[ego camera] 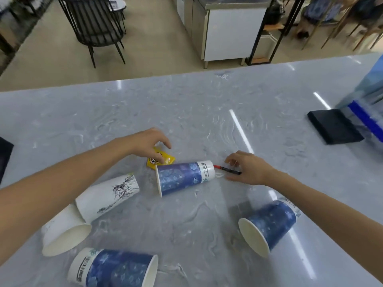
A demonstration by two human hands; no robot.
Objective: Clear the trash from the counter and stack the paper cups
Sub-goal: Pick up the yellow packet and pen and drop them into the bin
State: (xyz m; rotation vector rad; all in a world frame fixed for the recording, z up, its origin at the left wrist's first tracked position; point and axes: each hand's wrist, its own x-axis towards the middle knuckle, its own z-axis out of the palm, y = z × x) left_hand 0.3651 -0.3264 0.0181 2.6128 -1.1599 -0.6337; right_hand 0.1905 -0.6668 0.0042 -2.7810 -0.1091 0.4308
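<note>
Meanwhile, left hand [145,143] pinches yellow wrapper [164,158], right hand [246,168] grips pen [227,169]; five cups [182,177] lie tipped over.

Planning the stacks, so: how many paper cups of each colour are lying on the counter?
Blue cups: 3
White cups: 2
Total: 5

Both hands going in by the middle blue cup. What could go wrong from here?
1. The middle blue cup lies on its side between the yellow packet and the pen; the left hand or right hand could set it rolling.
2. The pen lies flat on the counter, so the grip may slip.
3. The right forearm passes near another tipped cup and might sweep it.
</note>
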